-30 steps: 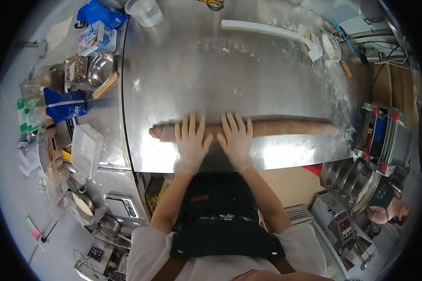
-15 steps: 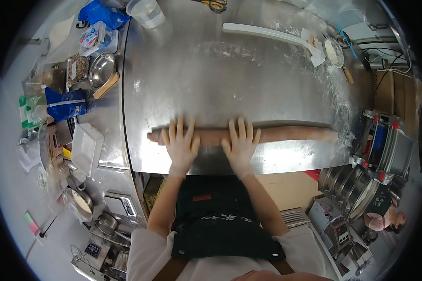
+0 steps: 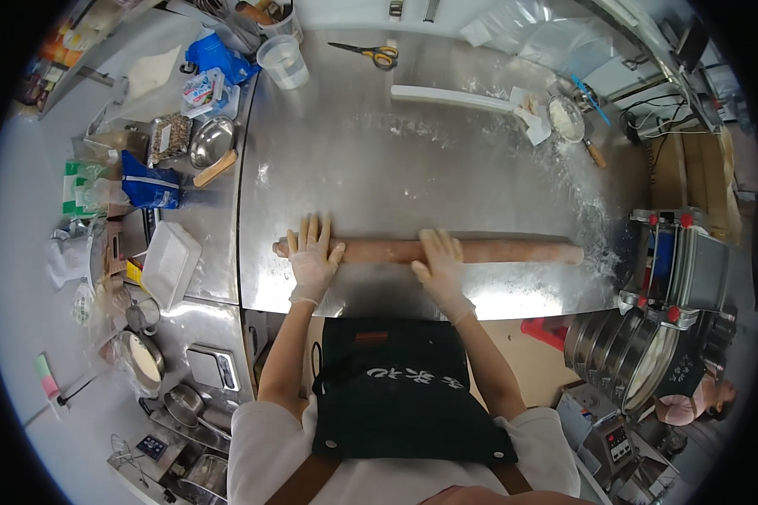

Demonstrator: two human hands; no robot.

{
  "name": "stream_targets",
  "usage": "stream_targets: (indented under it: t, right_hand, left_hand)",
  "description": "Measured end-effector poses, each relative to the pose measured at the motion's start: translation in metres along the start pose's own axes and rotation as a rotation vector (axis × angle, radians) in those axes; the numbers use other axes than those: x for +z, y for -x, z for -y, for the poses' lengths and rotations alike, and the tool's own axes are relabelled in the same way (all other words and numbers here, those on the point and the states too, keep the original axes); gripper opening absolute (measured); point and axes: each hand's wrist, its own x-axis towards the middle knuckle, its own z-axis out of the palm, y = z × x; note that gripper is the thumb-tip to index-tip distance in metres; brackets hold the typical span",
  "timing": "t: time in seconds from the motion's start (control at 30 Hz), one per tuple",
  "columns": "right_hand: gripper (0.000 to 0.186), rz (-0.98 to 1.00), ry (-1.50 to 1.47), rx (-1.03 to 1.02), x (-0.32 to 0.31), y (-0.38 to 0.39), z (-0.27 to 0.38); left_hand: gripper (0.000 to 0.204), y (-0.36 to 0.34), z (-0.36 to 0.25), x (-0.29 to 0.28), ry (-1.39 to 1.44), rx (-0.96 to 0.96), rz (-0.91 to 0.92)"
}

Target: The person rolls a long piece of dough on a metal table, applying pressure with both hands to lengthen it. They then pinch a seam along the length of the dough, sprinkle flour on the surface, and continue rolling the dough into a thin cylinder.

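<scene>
A long brown roll of dough [image 3: 514,252] lies crosswise near the front edge of the steel table [image 3: 354,177]. My left hand [image 3: 312,261] rests flat over it close to its left end, fingers stretched forward. Around the middle of the roll, my right hand [image 3: 440,268] lies on top, its fingers extended and slightly blurred. Both hands wear thin translucent gloves. The dough under the palms is hidden.
White flour [image 3: 594,219] is scattered at the right. A white strip [image 3: 451,98], scissors [image 3: 383,56], a plastic tub [image 3: 285,63] and a flour-filled sieve [image 3: 566,118] lie along the back. A metal bowl [image 3: 212,141] and white tray [image 3: 171,265] stand left.
My left hand has shifted toward the roll's left end, so the hands are farther apart. The view has tilted, showing more of the table's back.
</scene>
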Motion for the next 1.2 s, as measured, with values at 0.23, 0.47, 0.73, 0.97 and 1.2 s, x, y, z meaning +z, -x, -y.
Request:
stream_targets:
  t: [0.23,0.47,0.73,0.97,1.2]
  right_hand:
    - [0.066,0.033,0.199,0.009,-0.028,-0.006,-0.038]
    - [0.077,0.099,0.298,-0.078,-0.008,0.032,-0.055]
    - [0.062,-0.037,0.338,0.157,-0.024,-0.046,-0.068]
    - [0.064,-0.040,0.279,0.025,-0.017,0.044,-0.066]
    - [0.062,-0.202,0.128,0.244,-0.065,-0.045,-0.140]
  left_hand:
    - [0.075,0.017,-0.066,0.015,0.009,0.059,-0.023]
    - [0.082,0.056,-0.058,0.022,-0.009,0.122,0.003]
    - [0.056,-0.061,-0.049,0.005,-0.117,-0.053,0.028]
    - [0.068,0.050,-0.042,0.026,-0.113,-0.058,-0.032]
    - [0.073,-0.069,-0.051,0.016,-0.049,-0.258,0.027]
